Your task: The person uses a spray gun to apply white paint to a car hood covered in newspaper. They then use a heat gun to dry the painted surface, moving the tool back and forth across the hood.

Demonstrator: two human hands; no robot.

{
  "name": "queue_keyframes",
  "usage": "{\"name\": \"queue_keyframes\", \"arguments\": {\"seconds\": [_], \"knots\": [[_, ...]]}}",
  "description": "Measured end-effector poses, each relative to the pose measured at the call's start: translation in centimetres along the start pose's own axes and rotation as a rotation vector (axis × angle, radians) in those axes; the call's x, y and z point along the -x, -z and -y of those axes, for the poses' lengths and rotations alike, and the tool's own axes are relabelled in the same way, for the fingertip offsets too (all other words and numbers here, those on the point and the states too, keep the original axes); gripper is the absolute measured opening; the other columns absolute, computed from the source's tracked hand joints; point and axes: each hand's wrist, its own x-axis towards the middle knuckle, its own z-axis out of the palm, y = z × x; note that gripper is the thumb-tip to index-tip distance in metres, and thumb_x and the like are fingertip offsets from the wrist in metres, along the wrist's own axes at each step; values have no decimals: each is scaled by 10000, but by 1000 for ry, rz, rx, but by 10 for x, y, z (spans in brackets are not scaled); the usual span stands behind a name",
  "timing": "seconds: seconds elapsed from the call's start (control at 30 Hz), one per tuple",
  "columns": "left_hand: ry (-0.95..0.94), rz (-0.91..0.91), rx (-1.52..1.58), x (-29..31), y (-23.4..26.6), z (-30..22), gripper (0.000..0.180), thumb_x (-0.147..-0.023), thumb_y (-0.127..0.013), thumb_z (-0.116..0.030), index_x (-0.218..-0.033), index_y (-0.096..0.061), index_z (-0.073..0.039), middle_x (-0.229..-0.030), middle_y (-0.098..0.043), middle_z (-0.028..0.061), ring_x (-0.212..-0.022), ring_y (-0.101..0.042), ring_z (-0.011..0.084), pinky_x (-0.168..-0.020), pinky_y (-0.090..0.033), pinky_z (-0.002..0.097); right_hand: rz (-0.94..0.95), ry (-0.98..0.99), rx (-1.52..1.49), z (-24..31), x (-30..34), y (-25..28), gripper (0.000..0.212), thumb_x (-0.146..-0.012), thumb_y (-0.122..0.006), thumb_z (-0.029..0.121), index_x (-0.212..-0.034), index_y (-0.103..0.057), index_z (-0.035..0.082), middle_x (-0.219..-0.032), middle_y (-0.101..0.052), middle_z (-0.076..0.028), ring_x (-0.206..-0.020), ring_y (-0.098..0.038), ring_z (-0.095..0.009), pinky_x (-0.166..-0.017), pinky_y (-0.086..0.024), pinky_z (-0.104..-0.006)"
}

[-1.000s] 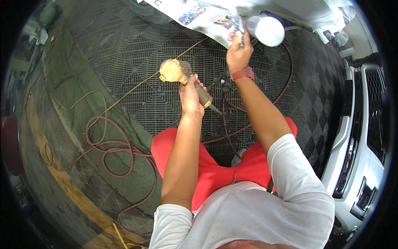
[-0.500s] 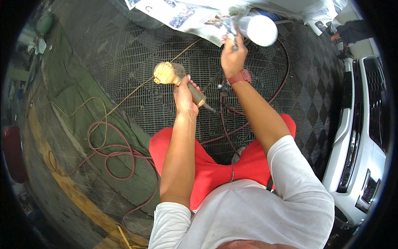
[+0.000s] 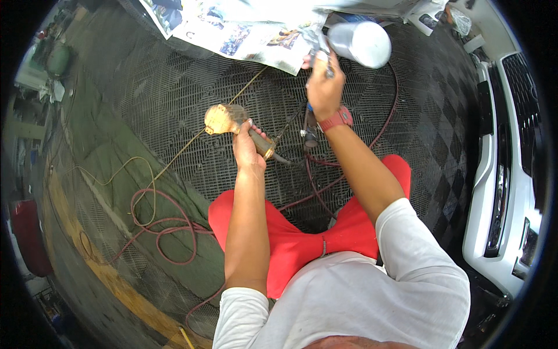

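My left hand [image 3: 248, 146] is closed round the dark handle of what looks like a handheld work lamp [image 3: 224, 119]. Its round yellowish head points away to the left, and a grey cord end sticks out of the handle at the right. Farther out, my right hand [image 3: 325, 87] grips a spray gun [image 3: 317, 46], somewhat blurred. A silvery cup [image 3: 363, 45] with a pale round end sits on the gun. Just beyond the gun hangs printed paper masking [image 3: 238, 36]. Beneath my right wrist is a small dark round fitting [image 3: 311, 139] on the hose.
A dark red hose [image 3: 372, 139] runs across the grated floor [image 3: 174, 75] and coils on a green cloth [image 3: 116, 168] at left. A thin tan cord [image 3: 180, 152] crosses there too. A white vehicle front [image 3: 485, 186] stands at right, and a red object [image 3: 30, 235] at far left.
The lamp and my left hand have shifted slightly left and lower in the picture. My right hand still holds the spray gun near the paper. The view itself has turned a little.
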Motion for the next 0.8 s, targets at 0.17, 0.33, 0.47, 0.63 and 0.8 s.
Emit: {"name": "queue_keyframes", "arguments": {"seconds": [0.17,0.33,0.47,0.63,0.8], "knots": [[-3,10,-47,-3,-2,0,125,-996,-612,-170,-983,-586,-49,-818,-560,26,-713,-561,138,-673,-547,300,-72,22,43,0,12,45,480,-1052,-494,143,-1517,-487,22,-996,-758,-149,-834,-738,-196,-778,-587,-340],[8,38,-87,-5,-5,3,151,-1003,-601,-186,-942,-557,-55,-808,-550,27,-696,-561,144,-658,-551,309,111,54,38,-8,-3,40,449,-1023,-551,149,-1453,-559,22,-874,-755,-165,-783,-744,-217,-732,-577,-347],[37,30,-66,2,-8,6,154,-1011,-596,-190,-941,-549,-62,-809,-545,24,-685,-558,139,-646,-550,302,78,-28,-10,-8,-23,54,397,-1071,-512,194,-1396,-594,-18,-852,-740,-100,-730,-688,-146,-704,-558,-313],[54,18,-72,11,-16,4,148,-1001,-614,-179,-931,-543,-69,-810,-540,18,-693,-550,132,-650,-552,299,-120,-120,16,-11,-50,111,424,-1106,-439,345,-1176,-652,-15,-894,-736,-83,-709,-686,-109,-461,-470,-231],[37,17,-84,3,-12,7,145,-1004,-604,-174,-922,-540,-73,-807,-535,14,-688,-542,126,-629,-553,289,-304,-81,22,1,-63,155,425,-1098,-473,355,-1087,-672,-20,-859,-740,-88,-654,-678,-126,-490,-471,-241]]}}
